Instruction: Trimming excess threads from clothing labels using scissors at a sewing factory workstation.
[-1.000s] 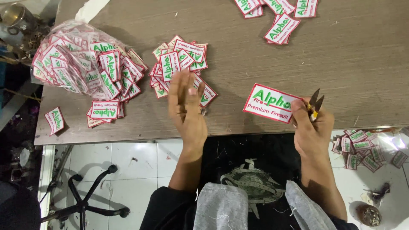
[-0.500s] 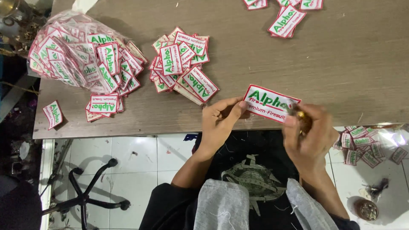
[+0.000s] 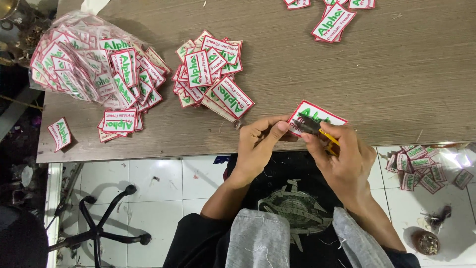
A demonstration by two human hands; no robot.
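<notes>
Since the earlier head-view frame both hands have come closer together at the counter [image 3: 396,74] edge: left hand [image 3: 258,144] now pinches the near corner of the white patch [image 3: 317,115], grip clamped on it. Right hand [image 3: 344,159] has its grip closed around yellow-handled thread snips [image 3: 312,126], blades laid over the patch; loose pile of patches [image 3: 213,72] and bagged patches [image 3: 89,64] lie well apart to the left
</notes>
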